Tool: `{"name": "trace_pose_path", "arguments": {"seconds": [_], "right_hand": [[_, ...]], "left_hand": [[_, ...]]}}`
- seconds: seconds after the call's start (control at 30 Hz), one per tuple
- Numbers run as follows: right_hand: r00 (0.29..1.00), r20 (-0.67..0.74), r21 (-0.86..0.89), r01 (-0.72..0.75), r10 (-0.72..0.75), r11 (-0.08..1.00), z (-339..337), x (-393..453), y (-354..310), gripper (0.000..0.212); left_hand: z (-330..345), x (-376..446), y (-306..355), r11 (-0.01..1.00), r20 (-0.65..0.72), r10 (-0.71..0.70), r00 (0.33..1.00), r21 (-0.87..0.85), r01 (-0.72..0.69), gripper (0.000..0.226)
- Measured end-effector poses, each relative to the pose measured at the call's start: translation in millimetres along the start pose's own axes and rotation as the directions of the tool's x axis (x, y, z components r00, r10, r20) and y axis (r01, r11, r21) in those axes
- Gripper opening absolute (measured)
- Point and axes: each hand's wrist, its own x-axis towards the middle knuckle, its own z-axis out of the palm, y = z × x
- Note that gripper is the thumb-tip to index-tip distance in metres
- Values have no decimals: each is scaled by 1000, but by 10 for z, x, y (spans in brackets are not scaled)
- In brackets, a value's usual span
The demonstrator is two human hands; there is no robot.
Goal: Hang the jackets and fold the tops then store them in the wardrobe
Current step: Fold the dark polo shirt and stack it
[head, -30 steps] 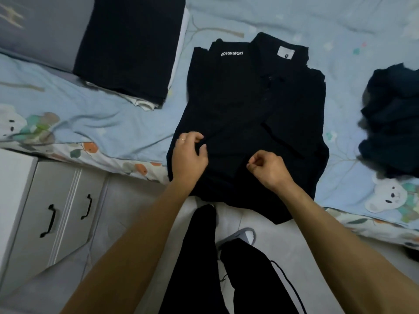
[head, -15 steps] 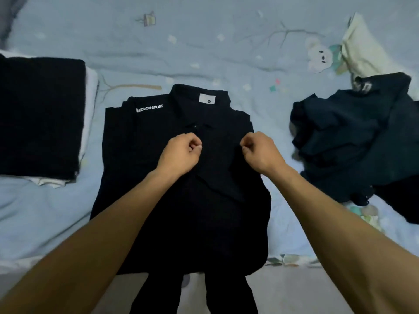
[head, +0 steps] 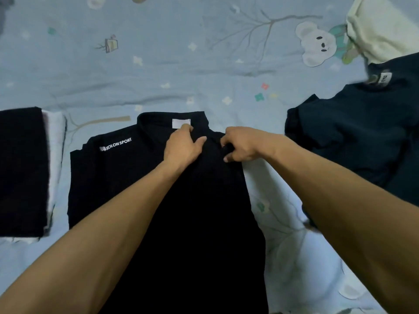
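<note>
A black top [head: 118, 182] lies flat on the bed [head: 158, 71], collar away from the person, with "KOLON SPORT" in white on its left shoulder and a white label [head: 181, 123] inside the collar. Its right side looks folded in over the middle, so the bare sheet shows just beside that edge.

The left hand [head: 183, 146] rests on the top just below the collar, fingers bent onto the cloth by the label, thumb stretched out to the right; whether it pinches cloth cannot be told. The right hand [head: 242, 143] is beside it, near the collar's right end, fingers curled and pinching a bit of the black cloth.

To the left a stack of folded clothes [head: 22, 171] sits on the bed, dark on top with white beneath. To the right lies a crumpled dark pile [head: 353, 132], and beyond it a cream cloth [head: 381, 30].
</note>
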Motion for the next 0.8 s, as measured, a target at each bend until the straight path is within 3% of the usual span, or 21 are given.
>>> {"name": "trace_pose_path", "arguments": {"seconds": [0.1, 0.17, 0.23, 0.33, 0.43, 0.5, 0.57, 0.63, 0.7, 0.8], "right_hand": [[999, 47, 205, -7, -3, 979, -105, -20, 70, 23], [998, 59, 151, -7, -2, 989, -161, -7, 160, 24], [999, 12, 21, -43, 43, 999, -189, 21, 271, 22], [989, -46, -45, -142, 140, 989, -113, 60, 434, 23], [980, -127, 67, -147, 154, 987, 71, 35, 455, 24], [961, -236, 131, -116, 145, 985, 175, -58, 416, 24], [937, -327, 94, -95, 121, 991, 233, -180, 356, 28], [907, -409, 74, -74, 98, 994, 311, -295, 296, 36], [875, -475, 91, -63, 99, 994, 424, -406, 225, 41], [893, -437, 77, -87, 112, 993, 671, -545, 174, 51]], "left_hand": [[39, 164, 83, 936, 122, -157, 980, -298, 187, 36], [65, 229, 111, 871, 99, -177, 979, -446, 203, 22], [90, 238, 123, 830, 53, -214, 975, -517, 211, 29], [105, 207, 167, 868, 18, -240, 971, -445, 222, 29], [75, 104, 227, 860, -17, -223, 975, -475, 188, 21], [52, -87, 198, 905, -173, -114, 978, -425, 31, 30], [13, -361, 112, 940, -285, 3, 958, -326, -100, 24], [20, -585, -31, 972, -217, 24, 976, -225, -74, 17], [33, -708, -144, 988, -11, -50, 999, -147, 48, 30], [-15, -720, -194, 995, 197, -89, 976, -37, 98, 37]]}}
